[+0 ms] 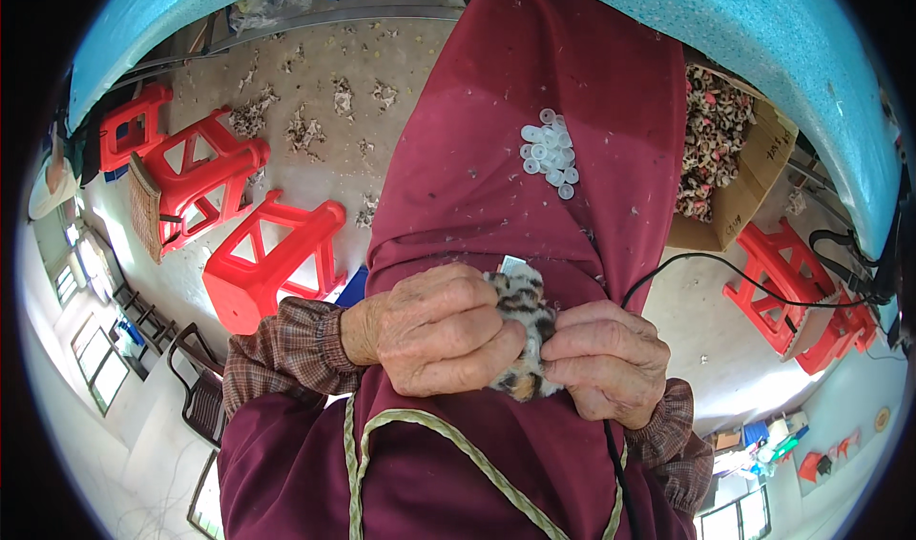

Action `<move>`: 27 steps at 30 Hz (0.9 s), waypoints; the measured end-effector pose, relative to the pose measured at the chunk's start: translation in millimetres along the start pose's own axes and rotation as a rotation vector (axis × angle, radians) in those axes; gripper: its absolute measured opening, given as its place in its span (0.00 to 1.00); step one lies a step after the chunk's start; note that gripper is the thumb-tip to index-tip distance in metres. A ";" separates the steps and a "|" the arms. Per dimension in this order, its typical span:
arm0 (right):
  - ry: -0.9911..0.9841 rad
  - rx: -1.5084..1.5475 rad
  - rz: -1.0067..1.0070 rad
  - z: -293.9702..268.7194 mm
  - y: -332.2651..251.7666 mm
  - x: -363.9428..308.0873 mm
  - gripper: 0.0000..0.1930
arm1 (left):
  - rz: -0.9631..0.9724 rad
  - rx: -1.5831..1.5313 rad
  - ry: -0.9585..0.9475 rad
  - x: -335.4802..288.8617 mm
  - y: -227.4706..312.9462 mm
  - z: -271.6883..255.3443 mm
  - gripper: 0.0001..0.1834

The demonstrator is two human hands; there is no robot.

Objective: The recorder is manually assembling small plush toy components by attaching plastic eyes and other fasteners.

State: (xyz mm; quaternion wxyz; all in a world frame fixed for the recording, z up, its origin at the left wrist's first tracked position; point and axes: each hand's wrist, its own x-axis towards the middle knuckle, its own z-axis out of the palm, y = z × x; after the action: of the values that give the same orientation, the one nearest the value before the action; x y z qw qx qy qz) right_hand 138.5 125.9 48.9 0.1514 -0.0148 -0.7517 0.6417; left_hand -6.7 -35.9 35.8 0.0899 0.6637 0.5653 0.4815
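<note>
Between my two hands is a small furry plush piece (524,303), white and tan with black stripes. A white tag (513,265) sticks up at its far end. My left hand (441,332) is closed, its fingers pinching the plush from the left. From the other side my right hand (607,357) grips the plush's right edge with thumb and fingers together. Parts of the plush are hidden by my fingers. Farther off on my lap, a cluster of translucent white plastic discs (548,149) lies on the maroon apron (448,197).
A cardboard box (756,182) full of small plush pieces (711,139) stands on the right. Red plastic stools (272,263) are on both sides. Fluffy scraps (303,132) litter the floor at the left. A black cable (711,259) runs rightward past my right hand. A blue surface (801,53) curves along the top.
</note>
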 end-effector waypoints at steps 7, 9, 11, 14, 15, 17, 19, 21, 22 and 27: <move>-0.038 -0.012 0.043 0.5 -2.0 4.7 0.11 | 0.074 0.038 0.013 -3.2 3.2 -1.2 0.23; -0.016 0.008 0.113 1.4 -0.1 2.9 0.11 | 0.088 0.036 0.008 -0.3 2.9 -2.1 0.23; 0.001 0.027 0.135 3.2 1.8 0.8 0.11 | 0.101 0.054 0.023 2.0 1.6 -1.0 0.24; 0.027 0.042 0.172 5.8 0.0 2.4 0.12 | 0.076 0.024 -0.051 5.2 2.3 -7.6 0.15; 0.037 0.040 0.186 6.3 -0.7 3.0 0.13 | 0.074 0.025 -0.051 5.7 2.1 -7.7 0.15; 0.033 0.029 0.163 5.3 0.3 1.3 0.14 | 0.134 0.005 -0.071 6.9 0.4 -7.5 0.14; 0.030 0.017 0.143 3.5 0.6 0.4 0.14 | 0.145 0.001 -0.062 9.3 0.0 -8.9 0.14; -0.002 0.026 0.090 1.0 0.9 0.9 0.14 | 0.157 0.002 -0.052 10.6 0.7 -7.5 0.13; -0.004 0.027 0.090 0.2 1.1 0.3 0.14 | 0.166 0.013 -0.031 11.4 1.2 -5.3 0.13; 0.034 0.029 0.173 1.9 1.1 -2.5 0.13 | 0.195 0.001 -0.092 15.0 -0.5 -6.4 0.13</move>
State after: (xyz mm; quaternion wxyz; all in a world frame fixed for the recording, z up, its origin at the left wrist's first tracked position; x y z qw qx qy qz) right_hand 140.2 123.7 47.1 0.1084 -0.0883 -0.7356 0.6628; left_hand -13.3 -25.9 46.9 0.0683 0.7369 0.4936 0.4567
